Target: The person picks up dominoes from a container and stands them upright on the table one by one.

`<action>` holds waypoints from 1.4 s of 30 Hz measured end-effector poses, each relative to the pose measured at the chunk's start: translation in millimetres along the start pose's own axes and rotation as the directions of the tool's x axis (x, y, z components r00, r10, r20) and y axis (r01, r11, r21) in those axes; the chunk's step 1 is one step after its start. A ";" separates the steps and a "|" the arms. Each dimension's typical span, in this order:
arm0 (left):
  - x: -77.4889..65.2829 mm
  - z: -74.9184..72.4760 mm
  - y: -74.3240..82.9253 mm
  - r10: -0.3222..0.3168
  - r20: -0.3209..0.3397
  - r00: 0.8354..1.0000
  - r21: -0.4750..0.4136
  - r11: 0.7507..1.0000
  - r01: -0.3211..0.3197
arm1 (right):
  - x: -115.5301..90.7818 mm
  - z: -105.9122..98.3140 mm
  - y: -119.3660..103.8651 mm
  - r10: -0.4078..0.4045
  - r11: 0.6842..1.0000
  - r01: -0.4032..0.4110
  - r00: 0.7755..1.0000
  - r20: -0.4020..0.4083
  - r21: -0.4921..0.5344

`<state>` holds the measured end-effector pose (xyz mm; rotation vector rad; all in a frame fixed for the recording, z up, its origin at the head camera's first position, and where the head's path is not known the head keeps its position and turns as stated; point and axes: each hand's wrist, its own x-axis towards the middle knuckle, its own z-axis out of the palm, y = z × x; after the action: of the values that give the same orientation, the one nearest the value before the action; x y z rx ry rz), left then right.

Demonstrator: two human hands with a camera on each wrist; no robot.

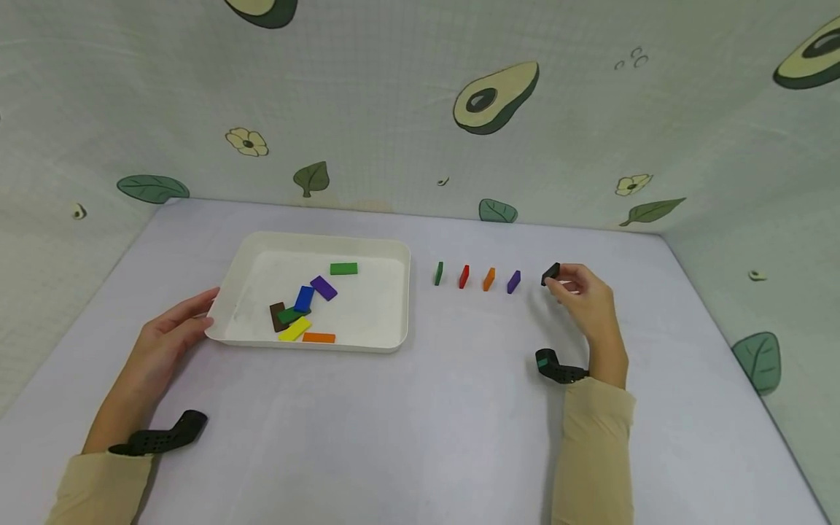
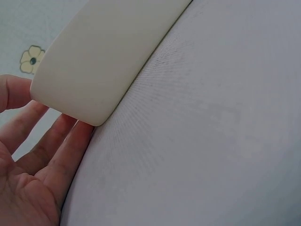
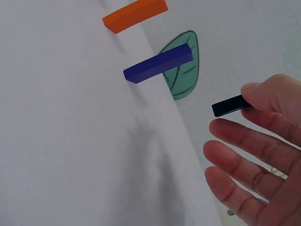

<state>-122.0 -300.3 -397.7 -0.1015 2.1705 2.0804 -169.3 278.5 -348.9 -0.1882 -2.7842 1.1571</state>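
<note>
My right hand (image 1: 590, 306) pinches a black domino block (image 1: 551, 273) between thumb and forefinger, slightly above the table. In the right wrist view the other fingers spread below the black block (image 3: 229, 106). A purple domino (image 1: 514, 282) stands on edge to its left, followed by an orange one (image 1: 488, 279), a red one (image 1: 464, 276) and a green one (image 1: 439, 273) in a spaced row. My left hand (image 1: 160, 346) touches the left end of a white tray (image 1: 400, 292), its fingers fairly straight against the tray wall (image 2: 94, 66).
Inside the tray lie loose dominoes: green (image 1: 344, 268), purple (image 1: 324, 287), blue (image 1: 304, 298), brown (image 1: 277, 315), yellow (image 1: 295, 329), orange (image 1: 319, 337) and another green (image 1: 290, 315). A white cloth covers the table (image 1: 367, 430). Behind it hangs an avocado-patterned curtain (image 1: 380, 109).
</note>
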 end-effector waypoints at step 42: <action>-1.0 -0.2 -0.6 0.013 0.016 1.000 0.015 1.000 -0.013 | 7.1 11.8 17.4 0.090 0.992 -0.078 0.987 0.135 -0.095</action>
<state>-120.9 -300.6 -398.1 -0.0689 2.1831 2.0635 -176.9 283.6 -369.1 -0.2450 -2.9799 1.1037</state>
